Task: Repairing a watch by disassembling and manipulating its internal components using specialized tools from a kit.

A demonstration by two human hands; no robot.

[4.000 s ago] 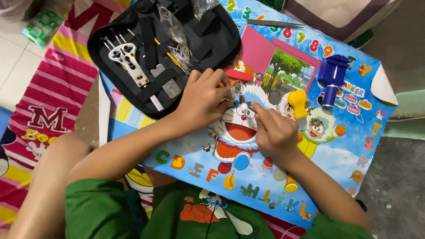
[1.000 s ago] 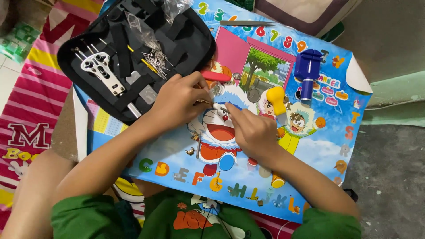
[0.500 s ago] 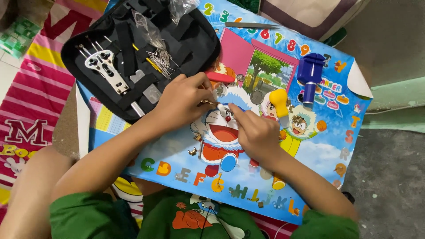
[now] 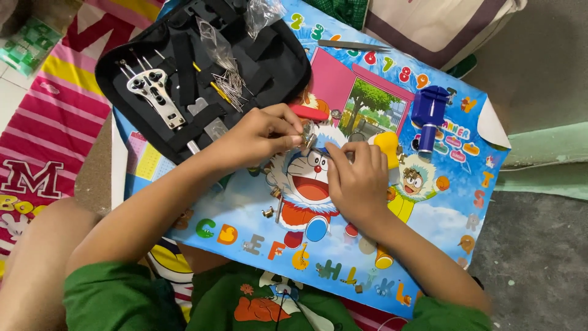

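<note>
On the poster (image 4: 429, 202), mid-sheet: left hand (image 4: 260, 132) pinches a small metal part (image 4: 310, 141); right hand (image 4: 355, 178) curled, fingertips meeting it. Looks like a fitting step. Next move probably needs fine alignment. Tool case (image 4: 202, 73) open beside the left hand.

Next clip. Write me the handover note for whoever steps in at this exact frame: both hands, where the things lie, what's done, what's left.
Left hand: fingertips pinched on a small metal piece.
Right hand: fingertips meet that piece; grip unclear.
Things: work sits on the cartoon mat. Open black tool case with a silver wrench tool and loose pins. Blue press tool, tweezers and small metal bits lie apart.
Done: case opened, tools out.
Left: the piece is in hand, not set down.
</note>
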